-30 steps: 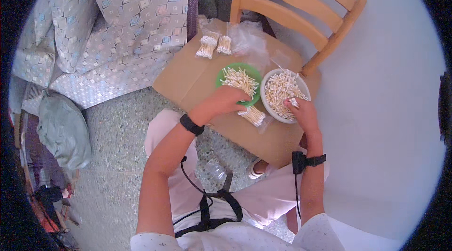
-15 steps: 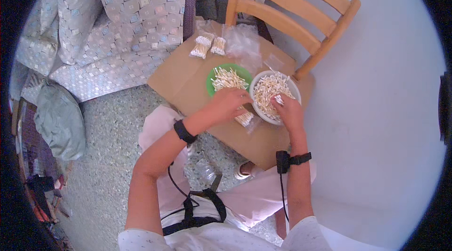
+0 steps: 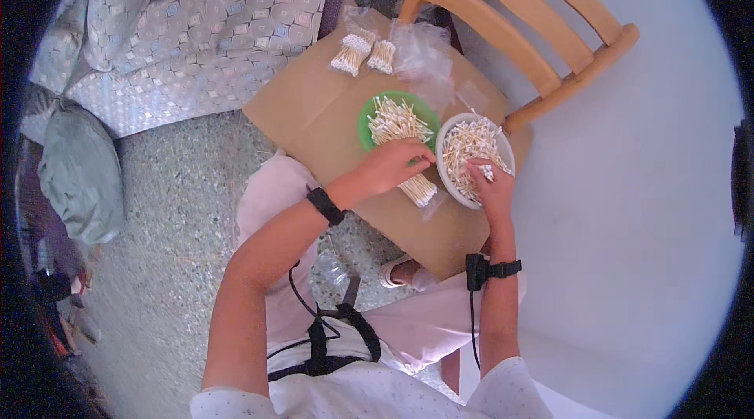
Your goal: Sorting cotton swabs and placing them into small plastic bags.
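Note:
My right hand (image 3: pixel 496 190), fingers closed in a pinch, holds a small bunch of cotton swabs (image 3: pixel 488 172) over the near right side of a white bowl (image 3: pixel 512 153). Loose cotton swabs (image 3: pixel 473 140) fill that bowl. To its left, a green bowl (image 3: pixel 366 130) is heaped with more swabs (image 3: pixel 399 120). My left hand (image 3: pixel 391 166) is at the green bowl's near edge, fingers curled over a clear bag of cotton swabs (image 3: pixel 419 190). That bag lies on the cardboard, its upper end hidden under the hand.
Two packed swab bundles (image 3: pixel 352 54) (image 3: pixel 382 57) lie at the back of the cardboard tabletop (image 3: pixel 294 105), beside crumpled clear plastic bags (image 3: pixel 424 62). A wooden chair (image 3: pixel 542 22) stands behind, against a pale wall (image 3: pixel 628 183). Patterned cloth-covered furniture (image 3: pixel 228 34) is at left.
The whole view has shifted a little, so the tabletop appears farther up and right. My right hand has drawn slightly nearer within the white bowl, still pinching swabs. My left hand stays on the bag.

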`<state>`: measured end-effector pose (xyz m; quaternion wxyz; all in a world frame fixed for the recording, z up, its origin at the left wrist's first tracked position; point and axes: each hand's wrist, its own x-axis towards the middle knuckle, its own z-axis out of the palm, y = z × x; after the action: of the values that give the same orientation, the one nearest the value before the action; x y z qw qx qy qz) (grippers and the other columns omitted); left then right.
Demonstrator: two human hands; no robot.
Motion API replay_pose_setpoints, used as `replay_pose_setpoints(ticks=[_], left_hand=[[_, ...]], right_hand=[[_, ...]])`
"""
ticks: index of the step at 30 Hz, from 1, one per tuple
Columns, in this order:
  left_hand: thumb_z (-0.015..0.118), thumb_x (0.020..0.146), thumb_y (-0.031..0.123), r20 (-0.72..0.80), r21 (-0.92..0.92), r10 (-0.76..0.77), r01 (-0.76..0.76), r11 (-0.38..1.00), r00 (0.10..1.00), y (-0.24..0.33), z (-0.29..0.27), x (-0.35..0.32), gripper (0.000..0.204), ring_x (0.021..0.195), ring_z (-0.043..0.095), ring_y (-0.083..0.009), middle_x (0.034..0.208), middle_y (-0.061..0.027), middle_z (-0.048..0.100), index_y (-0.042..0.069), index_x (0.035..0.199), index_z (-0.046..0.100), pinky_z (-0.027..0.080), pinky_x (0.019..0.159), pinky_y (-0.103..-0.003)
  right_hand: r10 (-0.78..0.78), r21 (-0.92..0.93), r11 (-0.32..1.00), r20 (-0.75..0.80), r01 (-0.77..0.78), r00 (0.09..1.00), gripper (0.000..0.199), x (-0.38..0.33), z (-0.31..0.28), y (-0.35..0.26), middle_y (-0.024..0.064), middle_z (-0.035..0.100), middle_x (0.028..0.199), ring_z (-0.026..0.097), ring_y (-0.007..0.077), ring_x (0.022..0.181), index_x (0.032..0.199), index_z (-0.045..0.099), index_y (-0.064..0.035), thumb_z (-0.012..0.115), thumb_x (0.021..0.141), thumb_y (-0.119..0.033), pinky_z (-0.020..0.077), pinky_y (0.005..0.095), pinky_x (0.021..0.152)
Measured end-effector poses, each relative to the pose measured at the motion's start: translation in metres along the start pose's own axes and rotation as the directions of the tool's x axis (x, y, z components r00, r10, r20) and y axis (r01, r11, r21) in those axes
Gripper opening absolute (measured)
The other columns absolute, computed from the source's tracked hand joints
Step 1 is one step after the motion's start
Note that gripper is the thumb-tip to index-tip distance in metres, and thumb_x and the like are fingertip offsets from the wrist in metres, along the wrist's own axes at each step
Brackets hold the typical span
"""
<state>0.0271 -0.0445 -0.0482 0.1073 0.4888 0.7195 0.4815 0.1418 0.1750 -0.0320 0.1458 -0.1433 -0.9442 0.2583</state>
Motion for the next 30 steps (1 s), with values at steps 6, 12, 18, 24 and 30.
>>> replay_pose_setpoints(ticks=[6,12,18,24,30], left_hand=[[0.057,0.084,0.019,-0.211,-0.017,0.044,-0.049,0.999,0.976,0.011,0.011,0.011,0.024,0.091,0.058,-0.0259,0.096,-0.0113,0.060,0.006,0.104,0.059,0.046,0.082,-0.035],[0.060,0.084,0.025,-0.261,-0.222,-0.081,0.022,0.975,0.962,0.023,0.013,0.000,0.032,0.075,0.060,-0.0218,0.087,-0.0116,0.062,0.008,0.111,0.058,0.047,0.070,-0.032],[0.057,0.087,0.027,-0.221,-0.330,-0.067,-0.010,0.944,0.973,0.028,0.009,0.009,0.033,0.074,0.061,-0.0199,0.089,-0.0107,0.064,0.008,0.113,0.057,0.047,0.068,-0.031],[0.058,0.086,0.025,-0.129,-0.343,-0.179,0.126,0.931,0.975,0.031,0.005,0.004,0.025,0.066,0.062,-0.0175,0.080,-0.0086,0.065,0.007,0.103,0.062,0.047,0.061,-0.029],[0.061,0.085,0.022,-0.154,-0.260,-0.267,0.222,0.940,0.951,0.019,0.007,0.007,0.022,0.065,0.060,-0.0127,0.078,-0.0066,0.065,0.005,0.098,0.064,0.048,0.061,-0.027]], right_hand=[[0.104,0.228,0.970,-0.090,-0.081,0.990,0.018,0.012,-0.011,-0.010,0.0078,0.067,0.086,0.062,0.0172,0.080,0.091,0.065,-0.0084,0.067,0.079,-0.022,0.0475,0.0306,0.073],[0.096,0.329,0.939,0.021,-0.097,0.995,0.015,0.012,-0.025,-0.051,0.0041,0.064,0.082,0.057,0.0131,0.074,0.088,0.062,-0.0060,0.067,0.080,-0.018,0.0464,0.0278,0.070],[0.014,0.223,0.974,0.115,-0.039,0.993,0.019,0.011,-0.015,-0.053,0.0065,0.065,0.080,0.058,0.0114,0.074,0.091,0.065,-0.0054,0.067,0.080,-0.020,0.0472,0.0271,0.070],[-0.003,0.335,0.940,0.184,-0.060,0.983,0.021,0.013,-0.001,-0.039,0.0067,0.067,0.080,0.060,0.0134,0.073,0.092,0.066,-0.0058,0.066,0.080,-0.023,0.0475,0.0286,0.070],[-0.072,0.098,0.994,0.145,0.058,0.987,0.028,0.019,0.005,-0.050,0.0142,0.065,0.073,0.061,0.0198,0.065,0.092,0.067,-0.0074,0.065,0.080,-0.033,0.0479,0.0331,0.067]])
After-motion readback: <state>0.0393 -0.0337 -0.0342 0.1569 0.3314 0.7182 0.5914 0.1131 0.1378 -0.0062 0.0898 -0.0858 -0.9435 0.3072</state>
